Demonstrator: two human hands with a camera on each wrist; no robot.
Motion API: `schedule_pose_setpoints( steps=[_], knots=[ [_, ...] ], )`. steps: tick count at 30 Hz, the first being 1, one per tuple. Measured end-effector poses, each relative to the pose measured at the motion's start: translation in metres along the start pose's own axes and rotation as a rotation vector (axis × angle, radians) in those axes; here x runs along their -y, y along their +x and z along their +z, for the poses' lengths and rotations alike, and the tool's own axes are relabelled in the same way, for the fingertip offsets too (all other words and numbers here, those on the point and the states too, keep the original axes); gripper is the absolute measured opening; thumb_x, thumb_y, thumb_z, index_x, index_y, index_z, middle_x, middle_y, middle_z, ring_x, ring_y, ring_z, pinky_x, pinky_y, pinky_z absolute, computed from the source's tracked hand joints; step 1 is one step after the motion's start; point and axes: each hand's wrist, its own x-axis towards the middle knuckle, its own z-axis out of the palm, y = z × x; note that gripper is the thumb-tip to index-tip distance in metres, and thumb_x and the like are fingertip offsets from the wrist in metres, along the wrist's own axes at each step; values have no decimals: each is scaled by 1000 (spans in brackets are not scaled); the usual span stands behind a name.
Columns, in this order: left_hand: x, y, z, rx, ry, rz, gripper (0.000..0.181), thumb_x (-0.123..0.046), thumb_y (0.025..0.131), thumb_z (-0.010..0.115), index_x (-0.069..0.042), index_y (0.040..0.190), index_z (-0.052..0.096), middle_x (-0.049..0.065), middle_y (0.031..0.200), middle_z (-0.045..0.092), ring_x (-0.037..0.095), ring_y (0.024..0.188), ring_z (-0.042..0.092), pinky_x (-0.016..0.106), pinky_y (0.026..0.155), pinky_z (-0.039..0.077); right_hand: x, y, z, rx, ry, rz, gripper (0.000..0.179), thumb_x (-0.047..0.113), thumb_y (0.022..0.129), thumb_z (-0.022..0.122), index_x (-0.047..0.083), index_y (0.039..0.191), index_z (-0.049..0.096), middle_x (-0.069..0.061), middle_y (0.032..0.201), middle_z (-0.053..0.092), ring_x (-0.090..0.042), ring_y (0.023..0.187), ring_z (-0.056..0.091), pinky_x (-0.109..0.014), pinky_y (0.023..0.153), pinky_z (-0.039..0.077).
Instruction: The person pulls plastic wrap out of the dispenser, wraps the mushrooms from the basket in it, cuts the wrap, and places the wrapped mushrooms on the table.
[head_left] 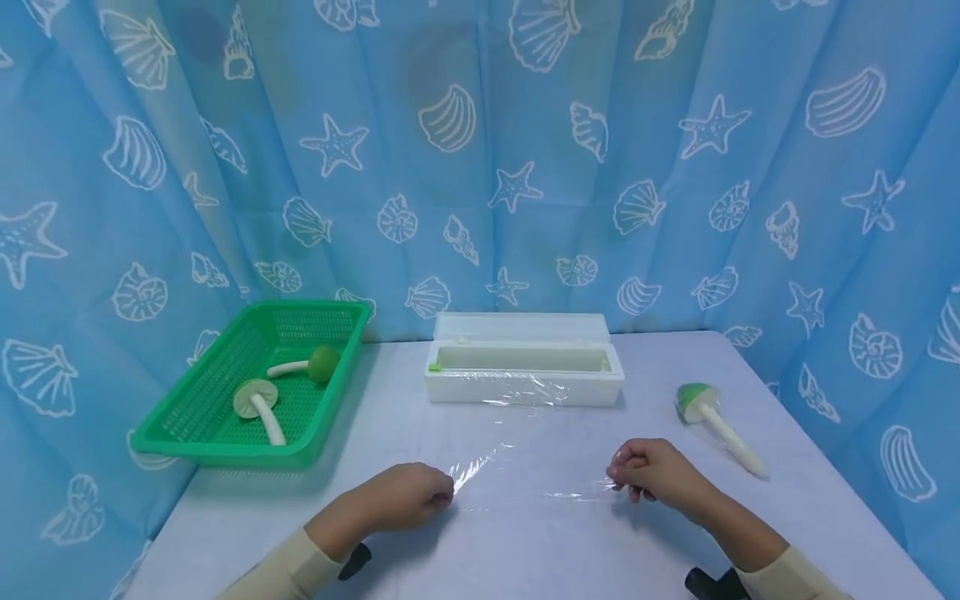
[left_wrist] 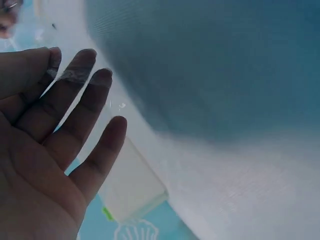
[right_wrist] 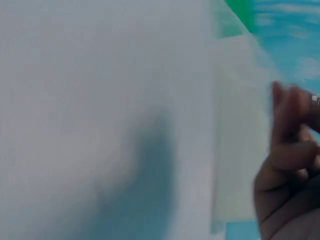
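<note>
A sheet of clear plastic wrap [head_left: 487, 467] stretches toward me from the front of a white wrap dispenser box [head_left: 457, 390] whose lid stands raised. My left hand [head_left: 411, 498] pinches the near left corner of the wrap; the left wrist view shows film at the thumb and fingertips, the other fingers [left_wrist: 102, 160] spread. On the opposite side my right hand [head_left: 660, 473] pinches the near right corner between thumb and fingers. In the right wrist view the right hand [right_wrist: 292, 160] is partly cut off by the frame edge. The film's outline is hard to follow against the white table.
At the left stands a green basket [head_left: 225, 454] holding two toy mushrooms, one a mushroom [head_left: 258, 404] with its stem toward me. Another green-capped mushroom [head_left: 716, 425] lies on the white table [head_left: 525, 558] at the right. A blue shell-patterned curtain [head_left: 480, 208] hangs behind.
</note>
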Motion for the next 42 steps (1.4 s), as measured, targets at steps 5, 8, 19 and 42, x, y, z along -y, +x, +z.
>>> schedule_pose_setpoints(
  steps=[5, 8, 19, 42],
  knots=[
    [-6, -13, -13, -35, -85, -2, 12, -9, 93, 62, -18, 87, 66, -16, 76, 59, 1, 68, 52, 25, 67, 49, 12, -31, -5, -24, 224, 10, 28, 24, 94, 65, -3, 103, 61, -12, 89, 70, -21, 63, 59, -27, 52, 45],
    [-6, -20, -24, -107, -141, 7, 10, -10, 96, 59, -17, 92, 65, -14, 81, 62, 1, 72, 54, 25, 69, 50, 17, -39, -4, -46, 311, 13, 30, 27, 96, 63, -3, 104, 61, -13, 92, 69, -22, 65, 59, -27, 56, 48],
    [-4, 26, -160, -796, -152, 78, 10, -11, 103, 49, -7, 100, 58, 1, 84, 61, 14, 73, 53, 31, 63, 46, 122, 9, -60, -481, 311, -237, 46, 29, 94, 67, 6, 128, 48, -14, 91, 68, -20, 71, 65, -30, 64, 55],
    [20, 63, -222, -907, -197, 210, 15, -13, 104, 47, -3, 101, 57, 7, 83, 60, 15, 74, 58, 30, 65, 48, 197, 17, -115, -509, 341, -325, 27, 21, 93, 68, 7, 112, 56, -2, 79, 69, -13, 59, 61, -26, 55, 51]
  ],
)
